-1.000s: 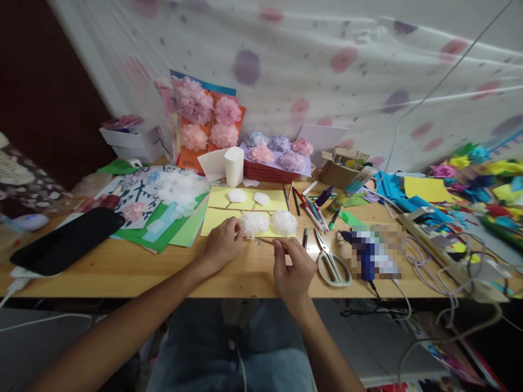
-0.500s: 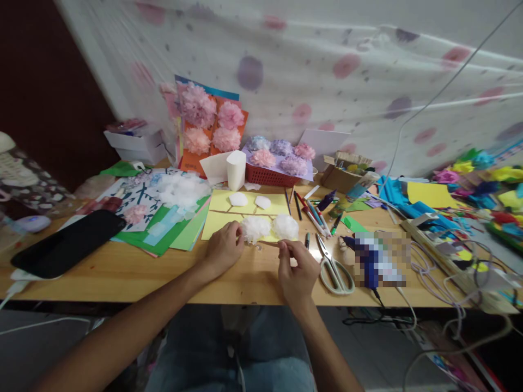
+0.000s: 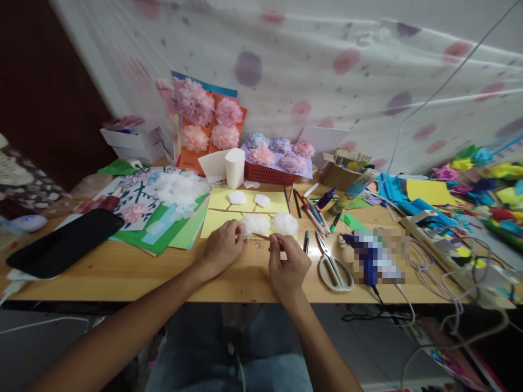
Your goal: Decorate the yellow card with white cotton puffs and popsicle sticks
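A white fluffy pompom (image 3: 256,225) lies on the lower part of the yellow paper (image 3: 216,220), beside a second white pompom (image 3: 285,224). My left hand (image 3: 224,245) rests at the first pompom's left edge, its fingers pinched against the fluff. In my right hand (image 3: 288,265) a thin brown stick (image 3: 261,236) is pinched between thumb and fingers. Its tip points left and meets the pompom's lower edge. Two flat white pieces (image 3: 237,197) sit farther up on the yellow paper, with brown lines running from them.
Right of my right hand lie scissors (image 3: 334,267), a blue glue gun (image 3: 370,261), pens (image 3: 314,215) and loose cables. On the left are a black phone (image 3: 65,242), green sheets (image 3: 157,239) and white fluff (image 3: 175,188). A red basket (image 3: 269,174) stands behind.
My right hand has shifted left with the stick, bringing its tip to the pompom's lower edge. My left hand stays at the pompom's left side.
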Tool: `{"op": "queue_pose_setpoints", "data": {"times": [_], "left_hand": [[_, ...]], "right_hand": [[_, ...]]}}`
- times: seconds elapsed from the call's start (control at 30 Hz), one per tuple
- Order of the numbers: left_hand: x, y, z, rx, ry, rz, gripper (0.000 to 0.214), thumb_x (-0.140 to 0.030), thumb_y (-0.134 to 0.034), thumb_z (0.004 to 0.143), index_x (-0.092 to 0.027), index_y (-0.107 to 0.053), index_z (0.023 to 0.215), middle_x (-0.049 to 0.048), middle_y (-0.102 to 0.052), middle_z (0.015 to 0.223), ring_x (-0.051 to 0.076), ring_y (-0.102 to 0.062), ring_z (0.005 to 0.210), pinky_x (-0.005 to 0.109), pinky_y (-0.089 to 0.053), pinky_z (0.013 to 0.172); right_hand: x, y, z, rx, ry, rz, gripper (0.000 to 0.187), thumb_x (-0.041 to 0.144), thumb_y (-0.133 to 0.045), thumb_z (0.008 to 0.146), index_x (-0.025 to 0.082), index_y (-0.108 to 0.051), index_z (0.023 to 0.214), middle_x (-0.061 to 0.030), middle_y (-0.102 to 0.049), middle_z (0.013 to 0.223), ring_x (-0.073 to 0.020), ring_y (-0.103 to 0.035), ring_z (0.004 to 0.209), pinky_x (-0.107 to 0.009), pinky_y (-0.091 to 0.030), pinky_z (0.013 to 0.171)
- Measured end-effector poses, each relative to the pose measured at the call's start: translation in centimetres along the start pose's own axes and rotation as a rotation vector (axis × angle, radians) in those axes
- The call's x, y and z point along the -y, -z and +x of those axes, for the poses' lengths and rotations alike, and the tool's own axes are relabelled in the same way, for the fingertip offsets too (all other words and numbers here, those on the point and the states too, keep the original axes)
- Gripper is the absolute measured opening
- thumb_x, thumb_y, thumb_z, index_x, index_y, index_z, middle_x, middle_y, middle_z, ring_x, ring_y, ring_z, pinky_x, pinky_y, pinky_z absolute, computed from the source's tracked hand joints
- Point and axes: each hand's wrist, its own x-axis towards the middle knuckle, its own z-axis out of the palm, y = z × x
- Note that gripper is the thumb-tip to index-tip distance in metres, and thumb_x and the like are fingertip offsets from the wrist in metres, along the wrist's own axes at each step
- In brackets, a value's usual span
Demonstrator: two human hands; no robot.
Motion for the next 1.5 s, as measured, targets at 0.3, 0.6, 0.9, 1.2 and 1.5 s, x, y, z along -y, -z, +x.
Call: {"op": "queue_pose_setpoints", "data": {"times": [0.3, 0.6, 0.9, 1.2, 1.5], "left_hand": [[-0.3, 0.0, -0.1, -0.004, -0.011, -0.001, 0.008, -0.030, -0.057, 0.090, -0.023, -0.054, 0.092, 0.0027, -0.068, 0.094, 0.020, -0.065, 0.087, 0.030, -0.043, 0.073], [-1.3, 0.4, 0.7, 0.055, 0.050, 0.084, 0.014, -0.036, -0.058, 0.091, -0.023, -0.057, 0.097, 0.0032, -0.068, 0.101, 0.021, -0.065, 0.091, 0.031, -0.044, 0.071], [-0.7, 0.1, 0.5, 0.041, 0.040, 0.071, 0.013, -0.034, -0.060, 0.090, -0.023, -0.057, 0.095, 0.0025, -0.068, 0.100, 0.021, -0.065, 0.091, 0.030, -0.043, 0.072], [-0.9, 0.2, 0.6, 0.058, 0.062, 0.044, 0.011, -0.033, -0.057, 0.092, -0.023, -0.056, 0.095, 0.0020, -0.068, 0.100, 0.020, -0.065, 0.089, 0.031, -0.040, 0.069], [-1.3, 0.7, 0.6, 0.079, 0.080, 0.058, 0.007, -0.030, -0.057, 0.091, -0.024, -0.057, 0.094, 0.0027, -0.070, 0.103, 0.022, -0.066, 0.092, 0.032, -0.040, 0.069]], "right_hand": [[-0.3, -0.3, 0.0, 0.005, 0.007, -0.009, 0.017, 0.017, -0.052, 0.099, 0.019, -0.065, 0.087, -0.0008, -0.065, 0.070, -0.0120, -0.059, 0.062, -0.024, -0.046, 0.061], [-0.1, 0.5, 0.0, -0.024, 0.002, 0.014, 0.012, 0.015, -0.057, 0.097, 0.019, -0.064, 0.089, 0.0008, -0.061, 0.070, -0.0112, -0.057, 0.062, -0.024, -0.045, 0.061], [-0.2, -0.4, -0.2, 0.031, 0.029, 0.005, 0.014, 0.015, -0.054, 0.098, 0.017, -0.064, 0.088, -0.0018, -0.064, 0.073, -0.0119, -0.058, 0.064, -0.023, -0.044, 0.062], [-0.1, -1.1, 2.9, 0.279, 0.001, -0.093, 0.029, 0.021, -0.048, 0.100, 0.019, -0.060, 0.074, -0.0023, -0.060, 0.070, -0.0147, -0.054, 0.062, -0.027, -0.034, 0.059], [0.3, -1.8, 4.8, 0.405, 0.011, -0.094, 0.029, 0.017, -0.051, 0.096, 0.020, -0.056, 0.067, -0.0029, -0.062, 0.070, -0.0148, -0.056, 0.065, -0.027, -0.033, 0.060]]}}
